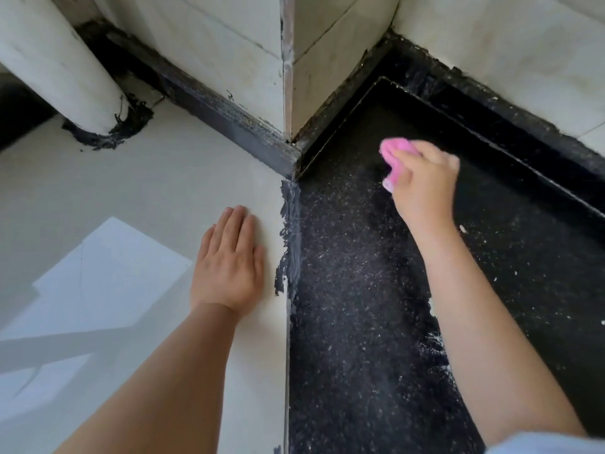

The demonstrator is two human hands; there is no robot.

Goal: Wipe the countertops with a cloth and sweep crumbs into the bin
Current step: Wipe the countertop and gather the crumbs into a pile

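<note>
The right hand (425,181), upper right of centre, has its fingers curled round a bunched pink cloth (394,157), pressing it onto the black counter (353,322). The cloth pokes out at the hand's upper left side, near the counter's far corner. Pale dust and crumbs (366,257) speckle the black surface in a broad band running from below the cloth down to the bottom edge of the frame; white flecks also dot the darker area at right.

The left hand (229,263), centre left, lies flat with fingers straight and close together on the white surface (98,175), just beside the grey sealant seam (289,231) that divides white from black. A white pipe (59,60) stands in the upper left. Tiled walls (229,44) fill the top.
</note>
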